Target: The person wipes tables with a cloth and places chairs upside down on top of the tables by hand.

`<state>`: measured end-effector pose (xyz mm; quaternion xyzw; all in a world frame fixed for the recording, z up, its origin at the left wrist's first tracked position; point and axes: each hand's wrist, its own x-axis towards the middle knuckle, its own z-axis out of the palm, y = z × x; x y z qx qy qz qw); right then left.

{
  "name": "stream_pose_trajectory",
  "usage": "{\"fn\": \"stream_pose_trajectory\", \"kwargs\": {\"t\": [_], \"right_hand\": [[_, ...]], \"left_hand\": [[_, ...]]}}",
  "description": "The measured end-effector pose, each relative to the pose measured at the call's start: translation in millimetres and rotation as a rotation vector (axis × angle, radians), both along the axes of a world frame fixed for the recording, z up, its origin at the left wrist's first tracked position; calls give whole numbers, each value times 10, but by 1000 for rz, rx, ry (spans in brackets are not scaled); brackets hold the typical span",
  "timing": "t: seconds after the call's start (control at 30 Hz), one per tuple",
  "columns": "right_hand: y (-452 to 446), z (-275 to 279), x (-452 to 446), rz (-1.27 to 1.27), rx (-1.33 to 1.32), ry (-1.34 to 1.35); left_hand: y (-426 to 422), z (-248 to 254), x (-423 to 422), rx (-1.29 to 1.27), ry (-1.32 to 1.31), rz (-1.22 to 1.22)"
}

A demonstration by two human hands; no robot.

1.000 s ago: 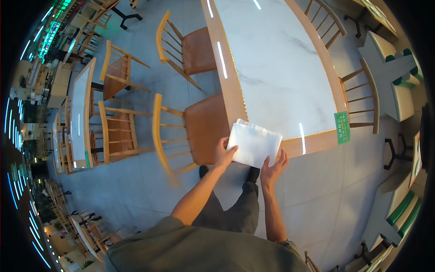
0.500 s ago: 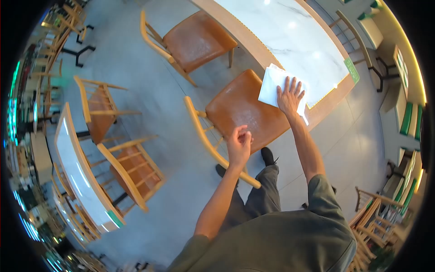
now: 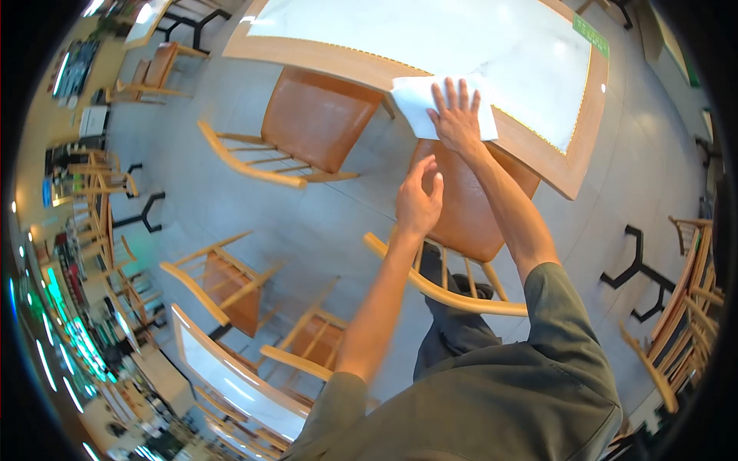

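My right hand (image 3: 459, 123) lies flat with its fingers spread on a white cloth (image 3: 413, 96). The cloth rests across the wooden border of a table (image 3: 346, 34) with a white marbled top, and part of it hangs at the edge. My left hand (image 3: 419, 201) is in the air, lower and to the left, its fingers loosely bent and apart with nothing in them. Below my hands stands a chair (image 3: 469, 207) with a brown seat and a wooden back, close to the table edge.
Another brown chair (image 3: 319, 115) stands at the table's left. A green label (image 3: 590, 34) sits at the table's far right corner. Behind on the left are more chairs (image 3: 231, 288) and a second marble-topped table (image 3: 231, 380). Stacked wooden chairs (image 3: 688, 307) are at the right.
The view has turned. My right hand and the cloth have slid leftward along the table border, away from the near corner. My left hand remains raised, its fingers a little more open.
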<state>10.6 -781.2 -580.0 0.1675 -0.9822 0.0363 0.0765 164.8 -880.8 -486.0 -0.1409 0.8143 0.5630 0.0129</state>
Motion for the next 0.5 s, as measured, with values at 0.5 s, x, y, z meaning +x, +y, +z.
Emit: {"fn": "stream_pose_trajectory", "kwargs": {"t": [0.5], "right_hand": [[-146,7,-138,-138,-124,-46]], "left_hand": [[-355,-797,-1488,-595,304,-480]]}}
